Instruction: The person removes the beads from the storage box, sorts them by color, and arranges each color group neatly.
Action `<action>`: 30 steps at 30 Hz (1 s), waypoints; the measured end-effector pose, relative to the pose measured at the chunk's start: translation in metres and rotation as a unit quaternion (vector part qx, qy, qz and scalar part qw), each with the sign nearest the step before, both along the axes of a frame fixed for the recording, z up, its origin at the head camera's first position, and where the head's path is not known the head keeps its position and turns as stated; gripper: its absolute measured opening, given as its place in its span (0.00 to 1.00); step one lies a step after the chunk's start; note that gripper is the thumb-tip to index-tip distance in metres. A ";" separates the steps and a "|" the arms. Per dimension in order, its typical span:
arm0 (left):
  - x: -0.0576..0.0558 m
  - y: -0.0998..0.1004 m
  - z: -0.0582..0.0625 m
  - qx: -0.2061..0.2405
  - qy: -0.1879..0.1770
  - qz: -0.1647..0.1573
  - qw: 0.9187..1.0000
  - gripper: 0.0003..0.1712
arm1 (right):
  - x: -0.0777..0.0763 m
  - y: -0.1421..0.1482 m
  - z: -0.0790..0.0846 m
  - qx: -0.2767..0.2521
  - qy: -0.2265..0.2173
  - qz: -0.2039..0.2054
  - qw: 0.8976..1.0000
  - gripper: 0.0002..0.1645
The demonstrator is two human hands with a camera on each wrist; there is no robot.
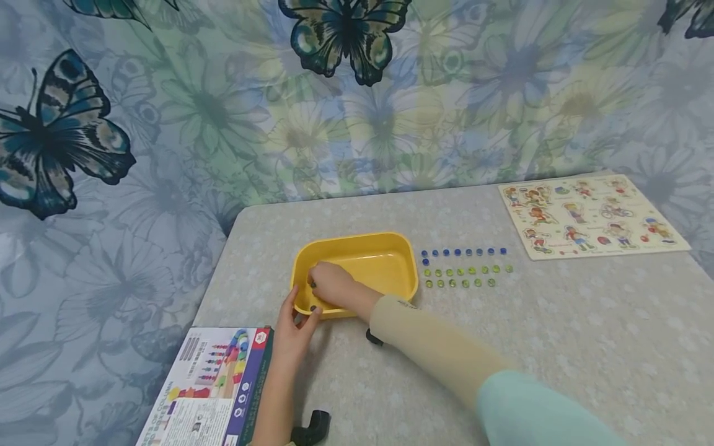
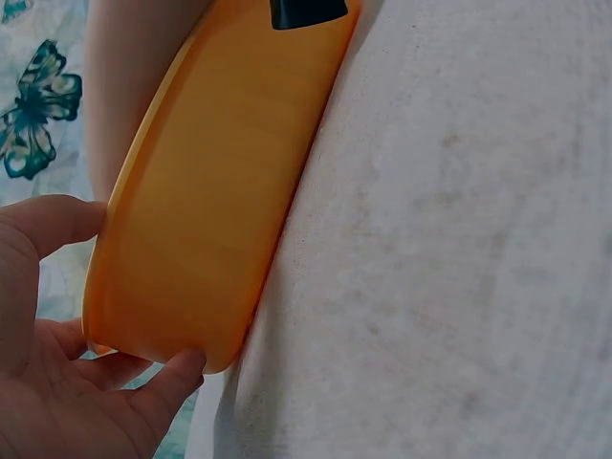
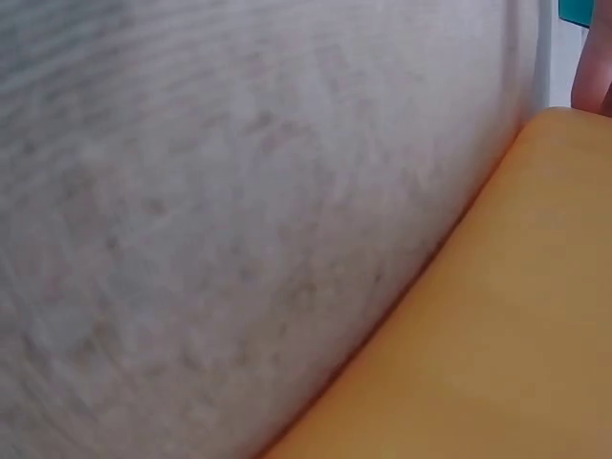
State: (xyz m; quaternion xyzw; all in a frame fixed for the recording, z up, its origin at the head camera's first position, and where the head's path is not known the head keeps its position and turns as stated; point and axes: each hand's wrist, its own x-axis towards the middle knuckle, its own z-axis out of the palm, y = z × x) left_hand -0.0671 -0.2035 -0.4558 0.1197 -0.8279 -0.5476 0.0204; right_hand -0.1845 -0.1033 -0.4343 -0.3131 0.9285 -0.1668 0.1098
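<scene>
A yellow plastic tray (image 1: 385, 244) with rounded corners sits on the table. My left hand (image 1: 294, 331) grips its near left corner; in the left wrist view the thumb (image 2: 67, 222) lies on the rim and the other fingers bend round the end wall. Inside the tray, my right hand (image 1: 334, 285) has curled fingers at the left end, with a small dark bead (image 1: 313, 285) at the fingertips, seemingly pinched. Another dark bead (image 1: 313, 308) lies near the left thumb. The right wrist view shows only the tray's side (image 3: 478, 325) and part of the left hand; the right fingers are hidden there.
Right of the tray lie rows of blue beads (image 1: 457, 252) and green beads (image 1: 465, 283). A picture board (image 1: 594, 214) lies at the back right. A printed box (image 1: 206, 390) lies at the front left, beside the left forearm. A butterfly-patterned cloth hangs behind the table.
</scene>
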 end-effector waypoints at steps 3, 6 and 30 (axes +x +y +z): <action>0.001 0.000 0.000 0.001 0.000 0.002 1.000 0.42 | 0.002 0.000 0.000 0.002 -0.001 0.003 1.000 0.07; 0.002 0.000 0.001 -0.001 -0.002 0.002 1.000 0.42 | 0.003 0.001 0.000 -0.002 -0.010 0.000 1.000 0.03; 0.004 0.001 0.002 0.006 -0.013 0.010 1.000 0.45 | 0.000 0.147 0.060 -0.244 -0.024 -0.042 0.969 0.10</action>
